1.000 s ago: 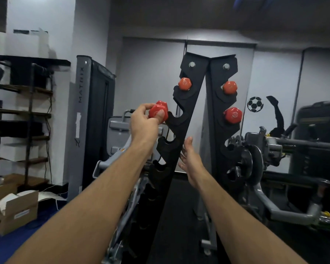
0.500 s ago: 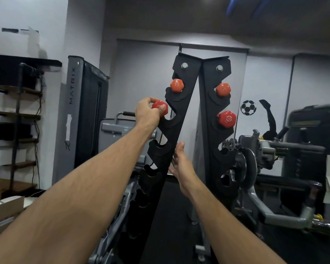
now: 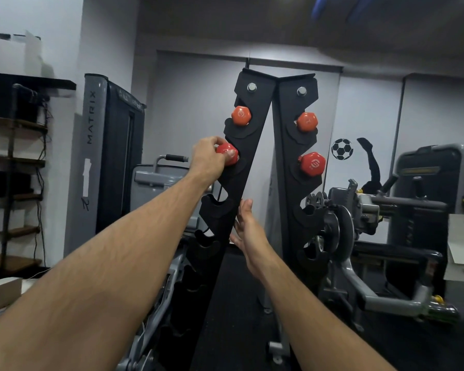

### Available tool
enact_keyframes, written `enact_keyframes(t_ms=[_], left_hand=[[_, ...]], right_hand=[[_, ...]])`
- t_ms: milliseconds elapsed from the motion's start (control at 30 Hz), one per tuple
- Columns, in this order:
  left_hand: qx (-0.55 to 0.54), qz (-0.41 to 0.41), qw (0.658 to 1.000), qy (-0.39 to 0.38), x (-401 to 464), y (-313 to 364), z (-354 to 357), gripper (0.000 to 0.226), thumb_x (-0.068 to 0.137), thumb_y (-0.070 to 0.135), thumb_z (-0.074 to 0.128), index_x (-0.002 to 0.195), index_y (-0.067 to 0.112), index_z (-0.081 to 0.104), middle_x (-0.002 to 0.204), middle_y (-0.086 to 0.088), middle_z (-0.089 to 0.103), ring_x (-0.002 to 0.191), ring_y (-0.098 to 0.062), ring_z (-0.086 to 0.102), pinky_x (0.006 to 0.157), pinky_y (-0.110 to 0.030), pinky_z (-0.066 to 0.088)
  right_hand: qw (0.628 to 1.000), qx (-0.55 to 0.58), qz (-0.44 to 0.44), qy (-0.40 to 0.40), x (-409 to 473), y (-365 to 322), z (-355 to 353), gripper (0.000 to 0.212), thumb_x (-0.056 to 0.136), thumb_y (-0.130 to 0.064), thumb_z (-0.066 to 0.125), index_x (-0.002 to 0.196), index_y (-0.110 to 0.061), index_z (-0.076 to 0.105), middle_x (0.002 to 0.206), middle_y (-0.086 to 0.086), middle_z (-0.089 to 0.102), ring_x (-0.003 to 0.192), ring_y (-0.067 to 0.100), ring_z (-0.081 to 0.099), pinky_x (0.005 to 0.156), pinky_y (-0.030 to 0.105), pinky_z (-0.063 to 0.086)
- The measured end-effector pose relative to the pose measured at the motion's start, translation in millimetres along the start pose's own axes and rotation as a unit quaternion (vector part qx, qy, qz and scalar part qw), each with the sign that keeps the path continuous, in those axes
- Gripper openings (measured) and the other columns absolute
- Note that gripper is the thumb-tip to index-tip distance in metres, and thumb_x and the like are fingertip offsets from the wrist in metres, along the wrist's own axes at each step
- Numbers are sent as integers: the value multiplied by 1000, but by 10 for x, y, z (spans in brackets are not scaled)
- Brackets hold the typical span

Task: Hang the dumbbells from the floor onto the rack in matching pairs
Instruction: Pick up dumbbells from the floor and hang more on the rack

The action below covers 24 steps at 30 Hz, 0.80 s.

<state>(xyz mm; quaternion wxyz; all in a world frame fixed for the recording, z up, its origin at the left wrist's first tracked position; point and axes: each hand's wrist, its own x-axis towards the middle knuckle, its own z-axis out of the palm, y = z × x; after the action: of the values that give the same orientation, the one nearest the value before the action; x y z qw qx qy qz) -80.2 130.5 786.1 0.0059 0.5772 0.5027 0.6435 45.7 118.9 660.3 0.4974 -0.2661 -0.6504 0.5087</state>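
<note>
Dumbbell meets its cradle on the rack

Rack [image 3: 255, 145] notches hold three orange dumbbells: top left [image 3: 240, 116], top right [image 3: 307, 121] and second right [image 3: 312, 163]. At the rack's second left notch, the left hand [image 3: 208, 162] grips a fourth dumbbell [image 3: 227, 154], fingers curled around its head. Lower notches gape along the rack's edges. The right hand [image 3: 248, 231] rests flat, fingers straight, against the rack's left upright below.
</note>
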Motion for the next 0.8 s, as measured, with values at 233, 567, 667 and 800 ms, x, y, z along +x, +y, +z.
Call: enact_keyframes(t_ms=[233,567,667,800], left_hand=[[13,-7,999,-44,10,4,-47,40,93,24,72,130,16,58,131,-7,63,119,-22,60,105,-42,51],[-15,-32,996,-82,17,-10,-97,46,93,24,73,134,17,53,132,-5,60,120,-22,59,104,-39,51],[-33,-39,995,-82,-46,-15,-72,60,94,26,72,146,16,43,140,-6,56,124,-22,57,106,-37,49],[-77,-53,995,-42,-292,-45,-52,73,94,28,72,154,12,33,150,-10,49,130,-22,54,106,-31,45]], right_hand=[[1000,-8,-2,5,4,28,17,67,103,-64,20,160,-32,24,166,-4,30,153,16,27,125,46,25],[999,-36,1,16,-50,-49,24,63,104,-62,18,160,-32,25,164,-5,33,151,19,31,123,46,29],[998,-58,4,22,-37,-54,15,68,102,-67,19,160,-34,24,166,-6,30,152,20,31,123,53,27],[996,-76,-3,44,-104,28,-58,69,102,-66,21,160,-29,26,164,-4,33,148,21,37,122,54,28]])
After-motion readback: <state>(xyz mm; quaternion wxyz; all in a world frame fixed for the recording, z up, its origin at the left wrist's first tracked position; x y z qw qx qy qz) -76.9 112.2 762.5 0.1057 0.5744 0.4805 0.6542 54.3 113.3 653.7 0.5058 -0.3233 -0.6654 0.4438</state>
